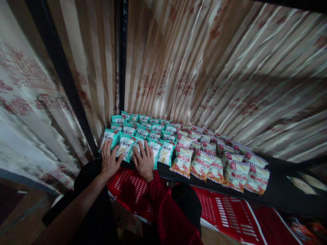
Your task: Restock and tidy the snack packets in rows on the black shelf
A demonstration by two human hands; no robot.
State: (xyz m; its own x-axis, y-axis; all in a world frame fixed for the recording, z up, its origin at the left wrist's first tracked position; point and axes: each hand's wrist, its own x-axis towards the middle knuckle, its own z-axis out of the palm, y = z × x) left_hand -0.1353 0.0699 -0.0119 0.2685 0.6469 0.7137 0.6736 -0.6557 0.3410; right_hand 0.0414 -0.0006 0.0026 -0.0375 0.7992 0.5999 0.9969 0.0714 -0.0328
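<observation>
Rows of teal and white snack bags (125, 147) stand at the left end of a black shelf (279, 170). My left hand (110, 160) rests with spread fingers against the front-left bags, its thumb beside the second one. Fingers apart, my right hand (144, 161) lies on the middle bags of the front row and partly covers them. Neither hand is closed round a bag. To the right, several rows of white, red and orange snack bags (182, 160) lean back on the same shelf.
Pleated patterned curtains (163, 58) hang behind and to the left. Black upright posts (123, 54) stand at the left. Red plastic baskets (224, 212) sit below the shelf's front edge. Two pale flat pieces (301, 184) lie at the shelf's right.
</observation>
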